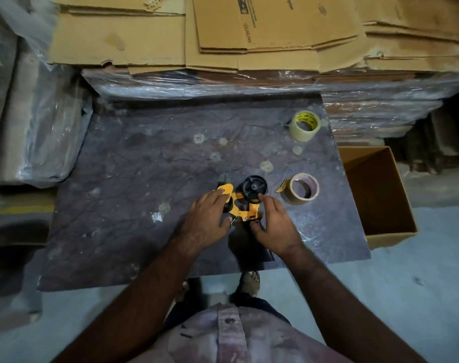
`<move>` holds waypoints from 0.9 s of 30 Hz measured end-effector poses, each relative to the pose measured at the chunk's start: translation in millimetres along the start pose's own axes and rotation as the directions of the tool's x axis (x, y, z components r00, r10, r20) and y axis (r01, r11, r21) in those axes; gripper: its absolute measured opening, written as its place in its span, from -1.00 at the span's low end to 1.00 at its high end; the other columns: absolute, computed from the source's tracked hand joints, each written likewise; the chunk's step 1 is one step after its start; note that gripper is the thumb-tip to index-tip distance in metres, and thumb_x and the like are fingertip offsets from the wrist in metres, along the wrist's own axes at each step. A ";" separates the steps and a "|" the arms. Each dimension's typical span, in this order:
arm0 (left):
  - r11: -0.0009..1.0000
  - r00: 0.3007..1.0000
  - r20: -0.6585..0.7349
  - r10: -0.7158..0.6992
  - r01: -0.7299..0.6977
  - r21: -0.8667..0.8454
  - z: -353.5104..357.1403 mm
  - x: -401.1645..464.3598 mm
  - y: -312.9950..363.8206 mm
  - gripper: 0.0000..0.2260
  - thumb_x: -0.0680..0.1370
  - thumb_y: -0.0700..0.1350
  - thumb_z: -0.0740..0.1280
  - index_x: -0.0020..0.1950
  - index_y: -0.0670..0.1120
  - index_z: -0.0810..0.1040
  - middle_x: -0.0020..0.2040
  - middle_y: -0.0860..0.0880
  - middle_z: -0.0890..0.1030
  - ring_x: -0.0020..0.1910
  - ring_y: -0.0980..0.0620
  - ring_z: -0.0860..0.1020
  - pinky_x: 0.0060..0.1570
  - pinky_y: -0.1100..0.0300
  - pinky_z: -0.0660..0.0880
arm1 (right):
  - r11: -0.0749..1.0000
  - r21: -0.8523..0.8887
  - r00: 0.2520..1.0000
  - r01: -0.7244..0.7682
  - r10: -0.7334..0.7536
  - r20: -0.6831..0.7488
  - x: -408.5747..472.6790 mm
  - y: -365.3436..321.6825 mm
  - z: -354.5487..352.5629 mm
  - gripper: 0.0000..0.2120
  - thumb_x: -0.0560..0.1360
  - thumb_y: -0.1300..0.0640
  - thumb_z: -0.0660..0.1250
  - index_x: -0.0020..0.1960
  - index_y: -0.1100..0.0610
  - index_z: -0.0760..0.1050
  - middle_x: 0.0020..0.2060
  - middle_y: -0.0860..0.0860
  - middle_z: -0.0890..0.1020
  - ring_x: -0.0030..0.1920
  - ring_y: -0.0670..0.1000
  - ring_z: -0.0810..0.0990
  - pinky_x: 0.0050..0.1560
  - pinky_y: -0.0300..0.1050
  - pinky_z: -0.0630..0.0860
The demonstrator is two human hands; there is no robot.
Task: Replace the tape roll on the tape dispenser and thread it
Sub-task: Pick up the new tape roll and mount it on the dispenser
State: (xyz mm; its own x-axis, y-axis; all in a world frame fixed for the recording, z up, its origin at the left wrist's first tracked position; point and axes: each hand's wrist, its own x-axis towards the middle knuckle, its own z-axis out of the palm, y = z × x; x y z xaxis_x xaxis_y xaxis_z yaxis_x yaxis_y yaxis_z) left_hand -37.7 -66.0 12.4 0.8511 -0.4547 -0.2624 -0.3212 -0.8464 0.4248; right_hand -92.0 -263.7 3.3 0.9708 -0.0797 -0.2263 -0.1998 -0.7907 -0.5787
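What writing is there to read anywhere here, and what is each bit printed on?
"CEILING FAN": printed sideways on the flattened cardboard carton at the top of the stack.
Other print on that carton, near its upper edge: too small and blurred to read.
Black print on the yellow core label of the far tape roll: too blurred to read.
The near tape roll and the yellow tape dispenser: no writing visible.

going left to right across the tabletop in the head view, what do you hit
left hand → yellow tape dispenser → right hand → nearly spent tape roll → open cardboard box just off the table's right edge. The fuller tape roll sits farther back, overlapping the spent roll in left-right position.
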 end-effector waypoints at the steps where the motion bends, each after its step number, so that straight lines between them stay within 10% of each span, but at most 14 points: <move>1: 1.000 1.000 -0.006 0.014 -0.014 -0.006 -1.9 2.1 1.8 -0.43 0.57 0.04 0.32 0.55 -0.06 0.31 0.58 -0.05 0.29 0.54 -0.08 0.25 0.46 -0.11 0.29 | 1.000 0.017 1.000 0.001 0.000 -0.027 -1.6 -0.6 -1.5 -0.34 0.48 0.06 0.39 0.52 0.14 0.24 0.44 0.09 0.38 0.40 0.13 0.42 0.32 0.03 0.45; 12: 0.979 0.966 -0.167 0.199 -0.203 -0.008 -46.7 94.5 79.9 -0.47 0.56 0.01 0.31 0.52 -0.06 0.36 0.57 -0.02 0.33 0.55 -0.05 0.28 0.41 -0.02 0.29 | 0.996 0.066 0.963 -0.067 0.082 -0.256 63.4 29.8 -96.8 -0.31 0.44 0.03 0.38 0.51 0.15 0.26 0.40 0.13 0.41 0.38 0.15 0.43 0.30 0.01 0.42; 22: 0.993 0.984 -0.170 0.056 -0.074 -0.096 -13.7 149.3 118.7 -0.50 0.58 0.08 0.26 0.52 0.02 0.35 0.57 0.03 0.32 0.51 -0.03 0.31 0.42 -0.12 0.27 | 0.967 -0.123 0.975 -0.222 0.218 -0.044 240.3 110.3 -114.3 -0.36 0.53 0.11 0.28 0.55 0.11 0.14 0.53 0.16 0.26 0.30 0.34 0.50 0.27 0.22 0.48; 27: 0.983 0.979 -0.204 -0.005 -0.033 -0.181 2.4 137.5 97.3 -0.47 0.49 0.20 0.12 0.38 0.01 0.50 0.40 0.05 0.52 0.38 -0.06 0.47 0.30 -0.16 0.44 | 0.956 -0.144 0.967 -0.255 0.252 -0.037 272.3 123.3 -110.5 -0.59 0.52 0.13 0.30 0.35 0.14 0.43 0.27 0.23 0.57 0.21 0.28 0.59 0.23 0.13 0.54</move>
State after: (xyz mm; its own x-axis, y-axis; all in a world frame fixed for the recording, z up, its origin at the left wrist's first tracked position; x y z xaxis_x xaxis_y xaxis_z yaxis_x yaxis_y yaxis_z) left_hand 47.0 -211.5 15.5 0.9195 -0.3846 -0.0816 -0.2689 -0.7666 0.5832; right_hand 162.4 -450.0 -43.1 0.8933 -0.2990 -0.3355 -0.4194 -0.8229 -0.3833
